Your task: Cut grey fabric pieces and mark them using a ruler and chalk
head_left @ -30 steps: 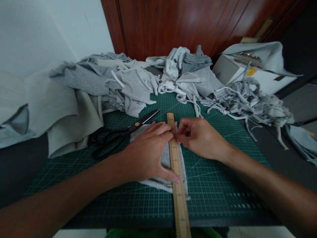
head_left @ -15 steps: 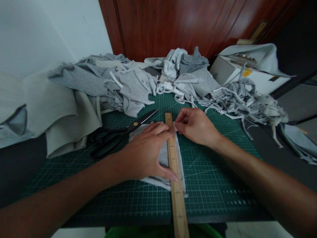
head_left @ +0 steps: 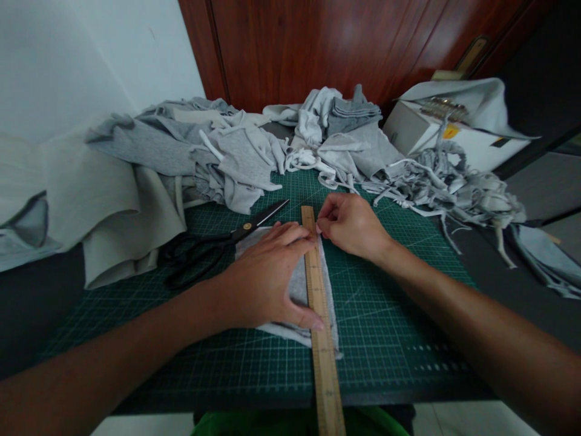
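Observation:
My left hand lies spread over a folded piece of grey fabric, its fingertips and thumb pressing on a wooden ruler. The ruler runs lengthwise along the fabric's right side and sticks out past the front edge of the table. A narrow strip of fabric shows to the right of the ruler. At the fabric's far right corner my right hand is closed in a pinch; whatever is between its fingertips is too small to make out. Black-handled scissors lie left of the fabric, blades pointing away to the right.
A green cutting mat covers the work surface. Heaps of grey cloth line the back and left. Cut fabric strips are piled at the right, before a white box. A wooden door stands behind.
My right hand has shifted very slightly away from me along the fabric edge, still pinched. The left hand, ruler and scissors stay in place; the view moves a little.

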### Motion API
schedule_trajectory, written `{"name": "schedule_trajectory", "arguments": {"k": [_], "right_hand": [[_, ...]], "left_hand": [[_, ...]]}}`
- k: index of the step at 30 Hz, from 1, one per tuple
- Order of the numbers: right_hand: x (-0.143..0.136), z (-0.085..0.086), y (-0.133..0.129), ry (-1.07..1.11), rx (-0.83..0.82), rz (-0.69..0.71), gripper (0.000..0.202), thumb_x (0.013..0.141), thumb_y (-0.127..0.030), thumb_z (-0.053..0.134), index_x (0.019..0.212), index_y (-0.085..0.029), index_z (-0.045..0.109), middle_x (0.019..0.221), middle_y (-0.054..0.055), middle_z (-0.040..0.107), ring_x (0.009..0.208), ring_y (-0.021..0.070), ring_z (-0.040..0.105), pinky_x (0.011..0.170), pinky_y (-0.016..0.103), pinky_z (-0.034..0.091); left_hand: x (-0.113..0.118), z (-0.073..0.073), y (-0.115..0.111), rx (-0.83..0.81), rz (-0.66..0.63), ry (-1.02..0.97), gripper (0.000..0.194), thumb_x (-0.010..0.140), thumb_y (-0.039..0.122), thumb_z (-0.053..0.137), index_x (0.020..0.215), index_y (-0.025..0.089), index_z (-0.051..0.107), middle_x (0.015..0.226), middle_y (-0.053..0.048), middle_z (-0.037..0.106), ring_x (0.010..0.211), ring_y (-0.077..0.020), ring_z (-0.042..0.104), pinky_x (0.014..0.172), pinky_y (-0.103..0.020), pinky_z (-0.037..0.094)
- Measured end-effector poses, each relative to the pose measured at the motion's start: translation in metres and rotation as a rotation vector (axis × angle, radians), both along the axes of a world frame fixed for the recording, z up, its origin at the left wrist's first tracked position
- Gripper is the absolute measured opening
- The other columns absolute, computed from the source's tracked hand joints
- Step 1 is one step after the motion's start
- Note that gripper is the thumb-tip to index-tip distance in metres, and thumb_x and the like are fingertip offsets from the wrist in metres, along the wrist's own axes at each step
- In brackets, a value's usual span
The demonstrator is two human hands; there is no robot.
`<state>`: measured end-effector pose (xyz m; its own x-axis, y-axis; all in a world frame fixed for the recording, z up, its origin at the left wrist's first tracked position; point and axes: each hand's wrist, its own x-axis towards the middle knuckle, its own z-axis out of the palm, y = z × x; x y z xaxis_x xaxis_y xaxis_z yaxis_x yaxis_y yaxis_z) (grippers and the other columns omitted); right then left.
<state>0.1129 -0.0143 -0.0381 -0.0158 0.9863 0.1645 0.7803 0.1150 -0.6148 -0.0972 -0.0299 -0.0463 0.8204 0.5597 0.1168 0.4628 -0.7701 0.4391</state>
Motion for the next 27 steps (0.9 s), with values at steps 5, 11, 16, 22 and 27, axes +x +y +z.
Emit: {"name": "schedule_trajectory", "arguments": {"k": [5,11,16,22,27], "right_hand": [[-0.003,0.003,-0.043,0.092,-0.075,0.130,0.013,0.078,-0.010,0.064,0.072,-0.021,0.062,0.063,-0.002,0.064,0.054,0.0137,0.056,0.051,0.027,0.037],[-0.007,0.000,-0.077,0.106,-0.147,0.179,0.016,0.081,-0.011,0.064,0.071,-0.023,0.059,0.059,-0.003,0.061,0.051,0.0138,0.053,0.047,0.027,0.035],[-0.007,-0.001,-0.060,0.060,-0.097,0.148,0.016,0.079,-0.009,0.064,0.070,-0.022,0.061,0.061,-0.002,0.063,0.052,0.0140,0.054,0.050,0.027,0.037],[-0.004,-0.001,-0.014,0.006,-0.039,-0.019,0.013,0.075,-0.008,0.067,0.070,-0.020,0.063,0.062,0.000,0.065,0.054,0.0144,0.056,0.052,0.028,0.038],[0.000,0.002,-0.027,0.074,-0.051,0.018,0.011,0.077,-0.011,0.065,0.073,-0.021,0.064,0.061,0.000,0.066,0.053,0.0149,0.056,0.050,0.027,0.036]], "left_hand": [[0.001,0.000,0.000,0.020,-0.013,0.000,0.096,0.060,0.078,0.087,0.129,0.015,0.064,0.142,-0.016,0.059,0.142,-0.0383,0.050,0.127,-0.054,0.031],[0.003,-0.003,-0.003,0.029,0.002,0.018,0.106,0.055,0.085,0.084,0.131,0.015,0.062,0.145,-0.018,0.057,0.144,-0.0411,0.048,0.129,-0.056,0.028],[0.004,-0.005,-0.007,0.044,0.012,0.019,0.113,0.060,0.089,0.076,0.140,0.012,0.057,0.152,-0.021,0.054,0.150,-0.0425,0.041,0.133,-0.057,0.018],[0.001,-0.005,-0.008,0.004,0.019,0.020,0.120,0.060,0.087,0.077,0.150,0.012,0.049,0.159,-0.023,0.048,0.155,-0.0446,0.035,0.132,-0.061,0.019],[0.001,-0.007,-0.010,0.017,0.003,0.008,0.124,0.059,0.088,0.077,0.151,0.010,0.047,0.162,-0.026,0.044,0.158,-0.0457,0.031,0.132,-0.063,0.017]]}}
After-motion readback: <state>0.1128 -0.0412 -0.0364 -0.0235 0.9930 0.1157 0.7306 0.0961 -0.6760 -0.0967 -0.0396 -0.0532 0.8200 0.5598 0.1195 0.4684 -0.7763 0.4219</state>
